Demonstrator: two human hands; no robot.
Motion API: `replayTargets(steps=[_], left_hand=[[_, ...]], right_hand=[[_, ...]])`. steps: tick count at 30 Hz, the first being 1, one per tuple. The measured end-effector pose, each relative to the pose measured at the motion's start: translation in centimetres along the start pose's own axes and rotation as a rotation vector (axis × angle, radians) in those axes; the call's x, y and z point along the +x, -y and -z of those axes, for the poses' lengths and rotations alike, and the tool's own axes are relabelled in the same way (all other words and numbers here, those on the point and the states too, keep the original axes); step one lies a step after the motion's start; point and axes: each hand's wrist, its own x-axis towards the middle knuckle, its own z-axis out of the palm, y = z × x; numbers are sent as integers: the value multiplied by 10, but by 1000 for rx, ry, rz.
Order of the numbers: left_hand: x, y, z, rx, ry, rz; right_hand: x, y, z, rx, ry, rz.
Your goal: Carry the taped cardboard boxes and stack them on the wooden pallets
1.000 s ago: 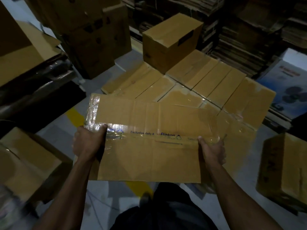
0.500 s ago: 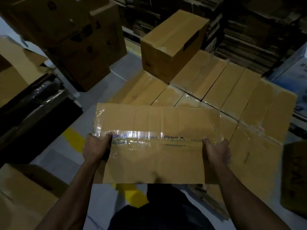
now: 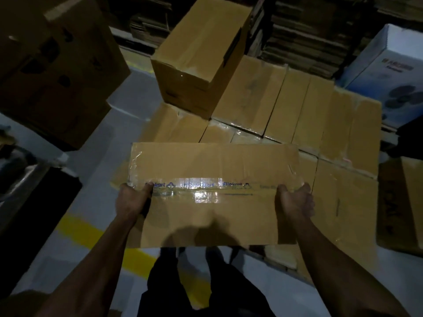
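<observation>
We are closer to the stack than we were a second ago: the layer of boxes (image 3: 297,124) now fills the middle of the view and runs right under the far edge of the box (image 3: 206,191) we carry, where before a strip of floor lay between. We judge that the carry is nearly over and the set-down is next.

Nearest us, our left hand (image 3: 131,200) grips the left end of the box with fingers curled round its edge, and our right hand (image 3: 295,201) grips the right end the same way. The box is held level between them, above our legs and the yellow floor line (image 3: 91,234).

It is a flat, wide brown carton, creased in places, with a glossy band of printed tape (image 3: 201,189) across its top and clear tape wrapped over its left corner.

Beyond it the laid boxes sit edge to edge, also taped. We cannot see the pallet under them. On their far left stands one taller box (image 3: 196,53), starting a second tier. Further back are dark stacks of flattened cardboard (image 3: 297,30).
</observation>
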Motion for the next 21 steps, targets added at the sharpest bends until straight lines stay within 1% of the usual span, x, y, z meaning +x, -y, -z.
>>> replayTargets(steps=[4,7,9,16,17,19,20,21], left_hand=[[40,-12,-8,36,98,-18],[74,2,-16,99,180,-56],[96,16,-21,139,218,-50],[105,18,-20,137,336,-123],[106,17,-20,126,344,-153],[105,9,-20,141,347,-277],[100,-2,-19,181,324,-341],[96,-12,-19,269,291,-417]], right_hand=[[3,14,-16,-32,-14,-45],[10,22,-26,-50,-26,-77],[13,24,-34,-50,-8,-87],[4,23,-52,-144,-20,-158],[-1,24,-54,-154,-22,-165],[-17,24,-62,-168,-51,-185],[-29,23,-68,-163,-68,-212],[-45,24,-76,-141,-85,-255]])
